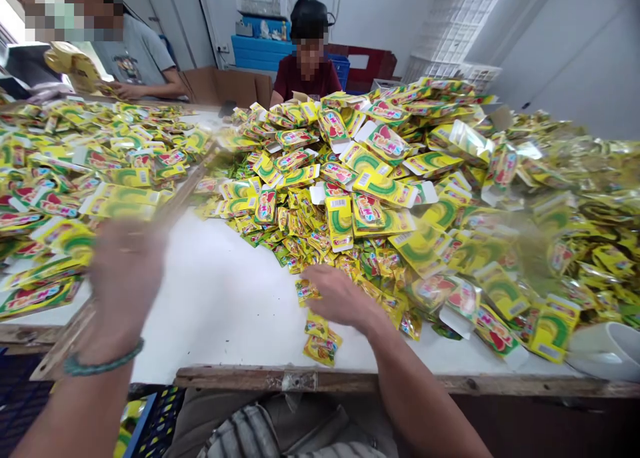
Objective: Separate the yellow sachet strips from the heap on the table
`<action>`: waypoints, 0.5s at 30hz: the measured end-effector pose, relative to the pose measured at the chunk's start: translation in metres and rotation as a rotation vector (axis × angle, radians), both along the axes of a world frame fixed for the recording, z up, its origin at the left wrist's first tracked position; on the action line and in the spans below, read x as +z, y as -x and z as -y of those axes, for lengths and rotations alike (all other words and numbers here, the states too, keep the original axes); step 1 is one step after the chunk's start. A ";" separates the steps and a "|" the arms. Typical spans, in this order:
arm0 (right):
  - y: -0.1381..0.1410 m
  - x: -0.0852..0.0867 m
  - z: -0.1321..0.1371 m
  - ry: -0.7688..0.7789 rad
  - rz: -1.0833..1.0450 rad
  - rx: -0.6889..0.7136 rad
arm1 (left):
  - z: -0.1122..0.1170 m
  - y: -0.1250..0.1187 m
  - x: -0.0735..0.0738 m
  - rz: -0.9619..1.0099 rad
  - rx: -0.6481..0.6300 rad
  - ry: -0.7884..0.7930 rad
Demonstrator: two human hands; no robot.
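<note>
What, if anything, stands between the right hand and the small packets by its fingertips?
Nothing visible. The right hand is right at these small packets; the yellow boxes lie beyond it and to its right. Whether it touches a packet, I cannot tell.

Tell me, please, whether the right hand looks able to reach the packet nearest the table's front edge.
Probably yes: the packet lies uncovered on the white tabletop, close to the right hand.

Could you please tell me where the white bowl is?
The white bowl sits at the head view's right edge, near the wooden front rail, just right of a yellow box.
</note>
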State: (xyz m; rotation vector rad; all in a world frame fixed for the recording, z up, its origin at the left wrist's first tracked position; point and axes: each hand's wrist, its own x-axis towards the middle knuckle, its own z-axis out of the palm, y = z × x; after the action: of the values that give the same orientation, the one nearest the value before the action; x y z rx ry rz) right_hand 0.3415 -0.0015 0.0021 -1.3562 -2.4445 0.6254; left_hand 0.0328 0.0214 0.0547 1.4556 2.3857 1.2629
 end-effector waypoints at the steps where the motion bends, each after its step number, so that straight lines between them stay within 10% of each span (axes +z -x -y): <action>1: 0.006 -0.003 0.005 -0.046 0.102 0.046 | -0.002 -0.015 -0.008 -0.004 -0.120 0.089; 6: 0.028 -0.015 0.010 -0.179 0.308 0.080 | -0.023 -0.098 -0.057 -0.020 -0.426 0.518; 15: 0.009 -0.013 -0.017 0.096 -0.295 -0.296 | -0.050 -0.126 -0.090 0.435 -0.466 0.362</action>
State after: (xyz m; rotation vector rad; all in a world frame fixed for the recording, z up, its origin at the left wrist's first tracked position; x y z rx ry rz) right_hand 0.3325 0.0156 -0.0113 -1.5038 -1.9595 0.8089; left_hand 0.1588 0.0711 -0.0349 1.3435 1.7452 0.8663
